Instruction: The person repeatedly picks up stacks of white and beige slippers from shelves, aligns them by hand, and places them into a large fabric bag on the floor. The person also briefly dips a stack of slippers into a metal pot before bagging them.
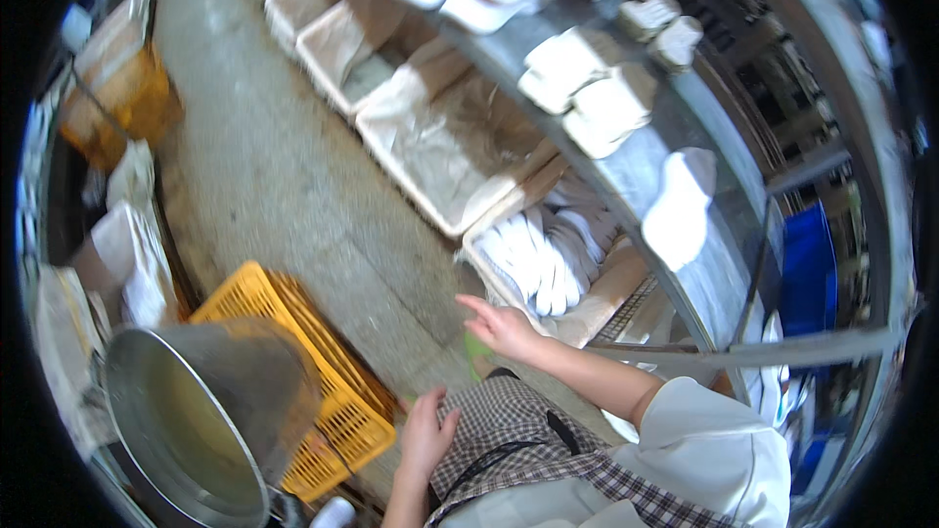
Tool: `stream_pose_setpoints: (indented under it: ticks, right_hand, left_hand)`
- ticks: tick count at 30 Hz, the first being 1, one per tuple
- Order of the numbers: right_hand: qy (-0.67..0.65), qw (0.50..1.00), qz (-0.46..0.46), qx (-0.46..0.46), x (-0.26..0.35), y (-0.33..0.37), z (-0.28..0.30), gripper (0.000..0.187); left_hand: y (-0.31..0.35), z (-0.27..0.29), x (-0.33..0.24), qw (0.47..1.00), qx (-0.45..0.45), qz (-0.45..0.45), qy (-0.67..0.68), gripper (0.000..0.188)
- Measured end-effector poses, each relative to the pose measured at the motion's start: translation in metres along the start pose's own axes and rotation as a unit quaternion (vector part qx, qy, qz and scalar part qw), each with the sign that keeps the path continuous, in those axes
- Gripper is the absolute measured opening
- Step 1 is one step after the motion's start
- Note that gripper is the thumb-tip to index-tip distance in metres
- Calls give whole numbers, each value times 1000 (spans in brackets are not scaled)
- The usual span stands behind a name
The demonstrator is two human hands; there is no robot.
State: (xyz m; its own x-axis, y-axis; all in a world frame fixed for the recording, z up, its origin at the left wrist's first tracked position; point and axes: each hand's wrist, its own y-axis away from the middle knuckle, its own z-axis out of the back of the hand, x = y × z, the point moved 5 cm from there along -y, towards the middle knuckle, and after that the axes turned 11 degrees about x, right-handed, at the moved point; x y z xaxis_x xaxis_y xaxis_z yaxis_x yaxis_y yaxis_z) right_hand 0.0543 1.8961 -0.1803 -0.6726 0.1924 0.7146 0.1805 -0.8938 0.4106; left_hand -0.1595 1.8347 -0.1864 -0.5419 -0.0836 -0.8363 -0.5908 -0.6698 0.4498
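My right hand (501,329) reaches out over the floor with its fingers extended and nothing in them. Close by it is a lined crate (494,269) holding folded white sock-like pieces (533,254). My left hand (427,435) hangs low in front of my checked apron (494,425), thumb apart from the fingers, also with nothing in it. A yellow plastic crate (337,411) lies to its left. On the metal table (709,298) to the right rests a white sock-shaped piece (678,210), with small white stacks (592,93) farther along.
Lined crates (435,142) stand in a row along the table's edge, over the stone-like floor (284,166). A large metal pot (186,430) with cloudy liquid is at the lower left. Wrapped bundles (122,254) and an orange-yellow container (127,108) line the left side. Something blue (810,284) hangs at right.
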Motion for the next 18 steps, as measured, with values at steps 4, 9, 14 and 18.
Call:
stream_pose_setpoints:
  ticks: [4, 9, 14, 18]
  right_hand:
    - [61, 977, 178, -103, 91, 27, 43, 63]
    - [-70, 920, 205, -327, 111, 64, 126, 25]
    - [-241, 793, 183, -528, 53, 70, 254, 19]
    - [-270, 694, 114, -657, -58, 41, 374, 29]
  left_hand:
    - [41, 35, 3, 1000, 24, 8, 14, 46]
    - [60, 64, -8, 996, 76, -22, -33, 49]
    - [44, 74, -29, 990, 107, -21, -92, 52]
    - [5, 74, -39, 991, 125, 20, -37, 52]
